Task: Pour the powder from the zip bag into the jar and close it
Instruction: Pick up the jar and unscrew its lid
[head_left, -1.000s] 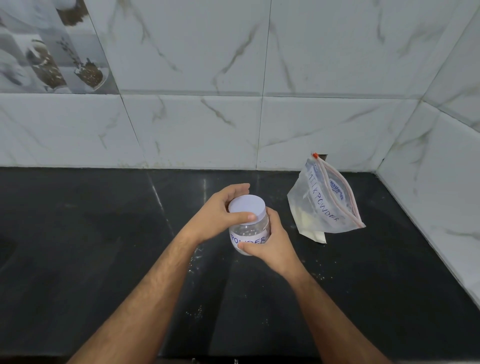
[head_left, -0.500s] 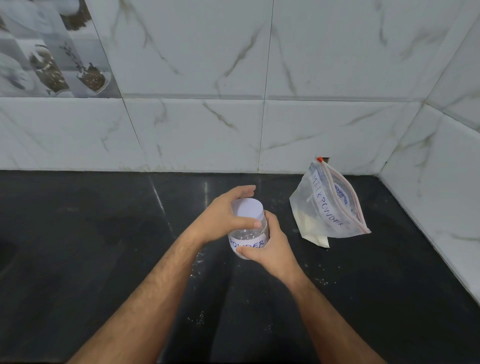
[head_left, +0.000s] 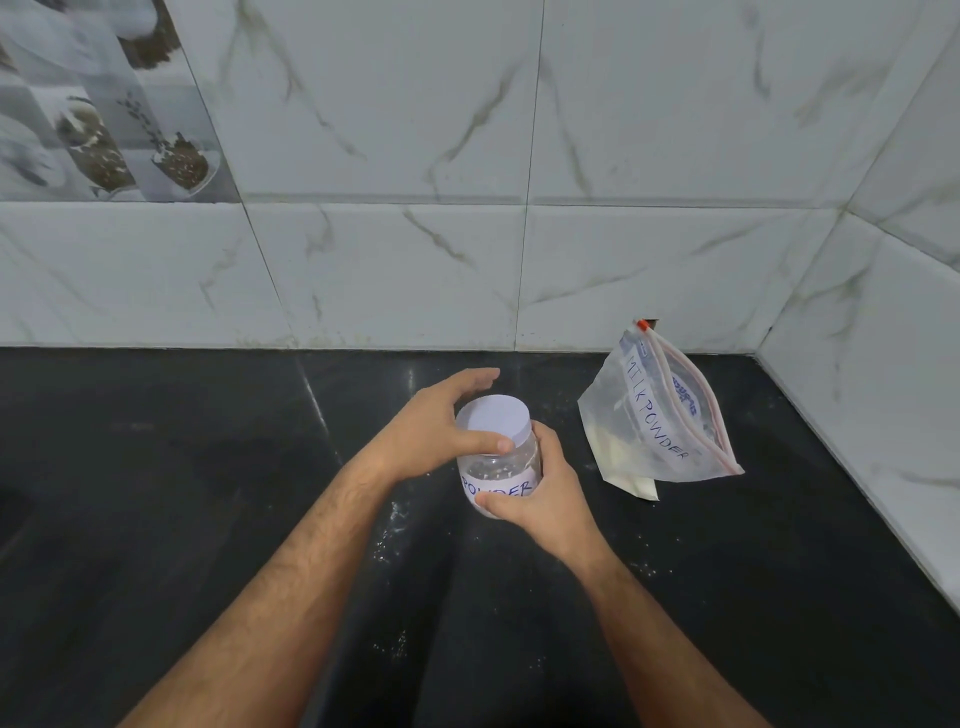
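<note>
change since a sec ago: honestly not much; the left hand (head_left: 434, 431) has slid a bit around the lid (head_left: 494, 420), thumb now lying across its front edge with the fingers arched over the far side; jar and bag sit pretty much where they were
left hand: wrapped on the white lid from the left, clamped on it
right hand: the right hand (head_left: 540, 491) grips the jar (head_left: 497, 475) low down from the right side, thumb across the bottom of its label, closed around the body
jar: clear plastic, held upright just above the black desk (head_left: 182, 493), lid on top; whether it's screwed fully down I can't tell
writing on jar: white label, blue handwriting, "POWDER" readable; the rest is hidden by the hands
zip bag: the zip bag (head_left: 660, 415) stands slumped on the desk right of the jar, near the tiled corner, not touching either hand; a little pale powder in its lower left corner
writing on bag: "MILK POWDER" handwritten in blue on a white strip; small blue print beside it too blurry to read; red slider at the top end
</note>
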